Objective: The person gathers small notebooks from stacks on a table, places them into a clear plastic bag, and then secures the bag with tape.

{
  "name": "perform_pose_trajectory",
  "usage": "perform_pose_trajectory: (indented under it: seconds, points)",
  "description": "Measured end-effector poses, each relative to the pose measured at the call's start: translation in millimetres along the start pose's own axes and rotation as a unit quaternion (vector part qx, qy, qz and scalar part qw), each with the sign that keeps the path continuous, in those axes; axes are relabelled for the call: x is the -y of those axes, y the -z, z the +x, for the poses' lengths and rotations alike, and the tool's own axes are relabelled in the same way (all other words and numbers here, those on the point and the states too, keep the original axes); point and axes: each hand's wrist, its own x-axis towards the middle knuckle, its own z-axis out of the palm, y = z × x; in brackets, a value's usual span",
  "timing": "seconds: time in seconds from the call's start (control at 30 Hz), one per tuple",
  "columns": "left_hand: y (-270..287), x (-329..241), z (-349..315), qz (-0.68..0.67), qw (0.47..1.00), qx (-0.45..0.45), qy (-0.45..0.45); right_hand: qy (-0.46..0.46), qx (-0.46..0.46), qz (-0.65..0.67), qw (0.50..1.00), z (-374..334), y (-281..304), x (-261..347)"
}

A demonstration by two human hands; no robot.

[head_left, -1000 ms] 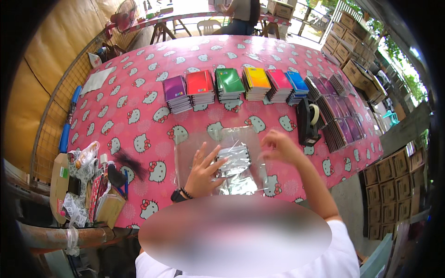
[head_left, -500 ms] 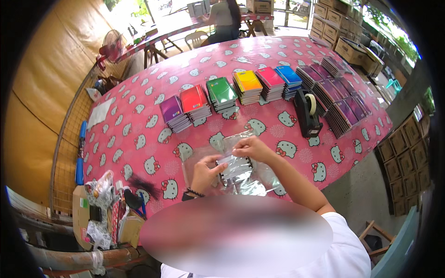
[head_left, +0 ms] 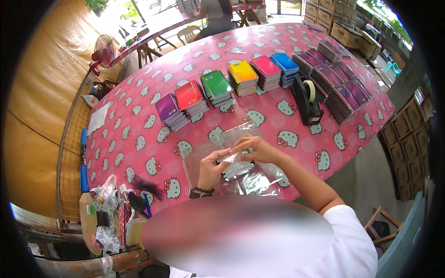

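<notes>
Just in front of me on the table lies a small spiral-bound pad (head_left: 238, 172), under or inside clear plastic film (head_left: 262, 178); glare hides its cover. My left hand (head_left: 214, 167), with a dark beaded bracelet at the wrist, pinches the film at the pad's far edge. From the right, my right hand (head_left: 255, 149) closes on the same strip of plastic, its fingertips close to the left ones. Beyond the hands runs a row of notebook stacks: purple (head_left: 168, 106), red (head_left: 190, 94), green (head_left: 216, 84), yellow (head_left: 242, 72), pink (head_left: 266, 67) and blue (head_left: 284, 63).
A black tape dispenser (head_left: 307, 103) stands right of the row, beside several plastic-wrapped purple notebook stacks (head_left: 345, 95). At the near left sits a cardboard box (head_left: 88, 217) with scissors and pouches. A person (head_left: 215, 18) is at a far table; cartons (head_left: 405, 157) are piled at right.
My hands have come closer together, the left turning more upright toward the right one. The whole view has shifted slightly; the stacks stay in place.
</notes>
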Motion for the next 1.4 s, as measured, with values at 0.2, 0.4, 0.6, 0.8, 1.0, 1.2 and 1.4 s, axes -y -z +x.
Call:
perform_pose_trajectory:
  seconds: [0.2, 0.4, 0.6, 0.8, 1.0, 1.2, 1.4]
  points:
    - [-18, -20, -27, 0.454, 0.841, -0.051, -0.289, 0.129, -0.012, -0.222, 0.966, -35, 4, 17]
    - [-21, 5, -25, 0.401, 0.847, -0.138, -0.320, 0.117, -0.156, -0.204, 0.959, -37, -31, 16]
    - [-30, 7, -20, 0.309, 0.876, -0.229, -0.292, 0.010, -0.226, -0.116, 0.967, -20, -43, 22]
    - [-50, -23, -13, 0.196, 0.918, -0.294, -0.181, -0.114, -0.190, 0.087, 0.971, 6, -23, 19]
    - [-67, 12, -44, 0.500, 0.785, -0.204, -0.304, -0.132, -0.138, 0.104, 0.976, 12, -18, 9]
    - [-69, 16, -42, 0.530, 0.814, -0.159, -0.175, -0.077, -0.350, 0.116, 0.927, -21, 58, -12]
    - [-78, 7, -40, 0.538, 0.795, -0.194, -0.203, -0.394, -0.465, -0.322, 0.725, -127, 187, -115]
